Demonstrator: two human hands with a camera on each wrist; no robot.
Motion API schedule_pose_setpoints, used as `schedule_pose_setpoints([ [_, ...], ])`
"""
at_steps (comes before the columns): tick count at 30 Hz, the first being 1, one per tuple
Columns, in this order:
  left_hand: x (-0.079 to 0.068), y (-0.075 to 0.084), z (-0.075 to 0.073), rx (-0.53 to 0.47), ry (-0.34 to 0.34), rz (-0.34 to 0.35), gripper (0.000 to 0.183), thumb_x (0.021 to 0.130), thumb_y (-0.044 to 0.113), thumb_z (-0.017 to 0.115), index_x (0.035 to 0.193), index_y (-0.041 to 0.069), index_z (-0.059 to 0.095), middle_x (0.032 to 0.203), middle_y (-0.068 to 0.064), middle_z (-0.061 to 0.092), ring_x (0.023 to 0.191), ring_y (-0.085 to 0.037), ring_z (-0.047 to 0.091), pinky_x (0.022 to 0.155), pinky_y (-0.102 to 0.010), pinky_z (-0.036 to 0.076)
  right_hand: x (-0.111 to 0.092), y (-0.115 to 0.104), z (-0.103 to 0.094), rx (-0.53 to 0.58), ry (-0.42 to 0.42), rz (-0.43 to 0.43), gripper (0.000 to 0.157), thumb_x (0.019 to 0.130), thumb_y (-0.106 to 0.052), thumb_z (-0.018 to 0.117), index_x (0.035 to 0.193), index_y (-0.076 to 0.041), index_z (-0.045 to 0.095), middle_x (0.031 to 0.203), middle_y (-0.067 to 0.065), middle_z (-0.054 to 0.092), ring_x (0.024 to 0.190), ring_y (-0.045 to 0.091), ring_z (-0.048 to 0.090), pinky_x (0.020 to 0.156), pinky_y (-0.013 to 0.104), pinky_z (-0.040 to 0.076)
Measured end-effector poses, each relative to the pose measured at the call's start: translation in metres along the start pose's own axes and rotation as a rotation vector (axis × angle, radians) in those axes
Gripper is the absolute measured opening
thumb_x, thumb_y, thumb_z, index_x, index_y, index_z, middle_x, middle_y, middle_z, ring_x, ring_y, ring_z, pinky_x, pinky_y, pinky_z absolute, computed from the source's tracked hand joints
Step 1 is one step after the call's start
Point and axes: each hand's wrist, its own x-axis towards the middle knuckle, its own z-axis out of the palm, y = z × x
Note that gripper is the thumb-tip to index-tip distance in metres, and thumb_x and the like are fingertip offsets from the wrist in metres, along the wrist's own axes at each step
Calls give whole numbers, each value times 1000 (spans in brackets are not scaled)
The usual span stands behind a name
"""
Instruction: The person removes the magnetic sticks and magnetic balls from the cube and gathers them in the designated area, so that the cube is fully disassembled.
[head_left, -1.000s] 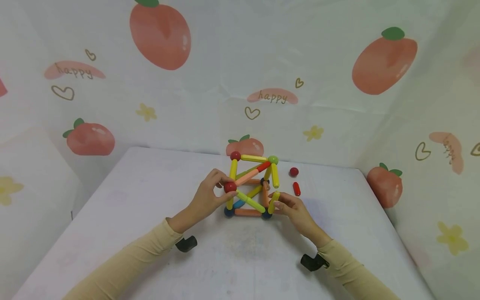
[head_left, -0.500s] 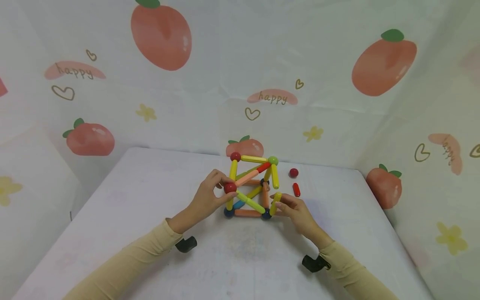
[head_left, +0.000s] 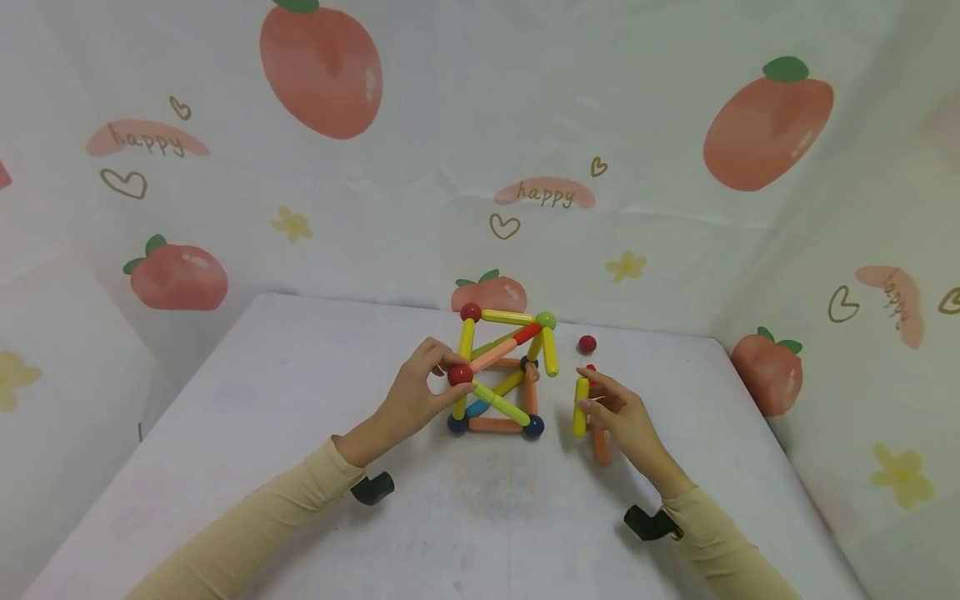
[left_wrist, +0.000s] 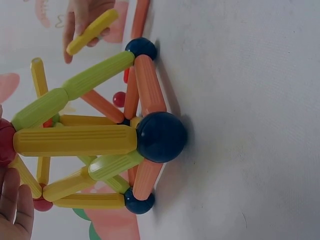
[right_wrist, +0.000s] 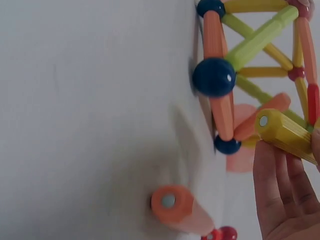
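A cube-like frame of magnetic sticks and balls stands on the white table (head_left: 480, 517). My left hand (head_left: 408, 396) pinches the red ball (head_left: 461, 376) at its near upper left corner. To the right of the frame, my right hand (head_left: 628, 423) holds a yellow magnetic stick (head_left: 581, 408) between thumb and fingers, apart from the frame. The stick's metal-tipped end shows in the right wrist view. From the green ball (head_left: 546, 321) a short yellow stick (head_left: 551, 352) slants down, its lower end free. Below it, a navy ball (head_left: 533, 427) forms the near lower right corner.
On the table by my right hand lies a loose orange stick (head_left: 602, 447), partly hidden behind the hand in the head view. A red stick (head_left: 592, 372) and a loose red ball (head_left: 587, 344) lie farther back. A printed cloth (head_left: 420, 217) hangs behind the table.
My right hand has moved right with the yellow stick, away from the navy corner ball, and the loose orange stick shows more. My left hand stays on the red ball.
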Motion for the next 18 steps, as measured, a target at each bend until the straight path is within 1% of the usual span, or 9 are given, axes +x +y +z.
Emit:
schedule_pose_setpoints([
  [2,0,0,0,-2,0,-1,31,83,23,81,108,12,65,102,-1,58,92,-11,56,80,-26,53,-1,2,-5,-15,15,-9,52,96,-24,66,144,-16,50,118,24,58,87,8,64,74,28,60],
  [5,0,0,0,-1,-2,-5,31,83,23,81,108,12,65,102,-1,58,92,-10,56,80,-25,53,-3,7,-13,-38,28,14,51,96,-26,66,144,-16,50,117,23,58,87,8,64,74,26,59],
  [10,-1,0,1,0,-5,-8,31,83,23,81,107,12,65,102,-1,58,92,-10,56,80,-25,53,-6,16,-23,-82,39,67,52,96,-31,65,143,-15,50,115,17,56,88,10,62,73,25,59],
  [16,0,0,0,-1,-3,-13,31,83,23,81,107,12,65,102,0,58,92,-10,56,80,-25,53,-5,24,-36,-97,20,90,52,96,-30,65,142,-13,49,115,16,55,91,13,62,73,28,60],
  [18,0,0,0,0,-5,-13,31,83,23,81,107,12,65,102,0,58,92,-10,56,80,-25,53,-6,27,-40,-104,1,96,52,96,-30,65,142,-11,48,115,17,55,92,15,62,72,29,61],
])
